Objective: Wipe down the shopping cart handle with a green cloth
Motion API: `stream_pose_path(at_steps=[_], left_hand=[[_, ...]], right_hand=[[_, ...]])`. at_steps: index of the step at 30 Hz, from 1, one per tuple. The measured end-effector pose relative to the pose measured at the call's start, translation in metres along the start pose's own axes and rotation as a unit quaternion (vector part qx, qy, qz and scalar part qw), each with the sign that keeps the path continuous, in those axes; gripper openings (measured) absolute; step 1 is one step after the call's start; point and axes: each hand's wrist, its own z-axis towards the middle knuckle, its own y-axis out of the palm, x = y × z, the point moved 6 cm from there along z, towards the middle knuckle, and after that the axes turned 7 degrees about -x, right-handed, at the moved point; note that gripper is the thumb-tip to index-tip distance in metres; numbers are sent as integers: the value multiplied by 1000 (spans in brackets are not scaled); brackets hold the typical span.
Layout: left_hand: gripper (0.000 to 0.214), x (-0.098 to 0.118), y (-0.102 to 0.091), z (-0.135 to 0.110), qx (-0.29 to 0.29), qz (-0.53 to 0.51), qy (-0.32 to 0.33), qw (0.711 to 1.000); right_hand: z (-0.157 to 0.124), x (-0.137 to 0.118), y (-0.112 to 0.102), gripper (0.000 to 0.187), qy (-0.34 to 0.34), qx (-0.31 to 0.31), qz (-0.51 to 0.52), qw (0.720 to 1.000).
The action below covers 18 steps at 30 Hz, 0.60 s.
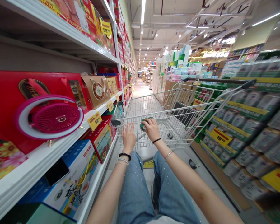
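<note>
My right hand (151, 129) is closed over a small, round, dark green thing (143, 125), held against or just in front of the wire side of a shopping cart (158, 113). The fingers cover part of it, so its kind is hard to make out. To the left, my left hand (128, 137) has its fingers stretched upward and holds nothing. It is close to the cart's wire side, near the dark corner bumper (116, 122); whether the fingertips touch the wires I cannot tell. The cart stands crosswise before my knees.
On the left, a white shelf (67, 137) carries boxed goods, a pink fan (58, 119) and, lower down, a phone (57, 171) on a blue box (71, 183). Stacked cans (238, 121) rise on the right. Behind the cart, an aisle (142, 88) runs back.
</note>
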Motion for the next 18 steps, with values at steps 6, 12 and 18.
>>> stream_pose_path(at_steps=[6,12,18], left_hand=[[71,-1,2,-1,-3,-9,3,1000],[72,2,6,-9,-2,-17,-18,1000],[66,38,14,-15,-2,-12,53,999]], right_hand=[[-4,18,-14,48,12,52,2,999],[-12,22,-13,45,-5,32,-5,999],[-7,31,-21,49,-5,42,-1,999]])
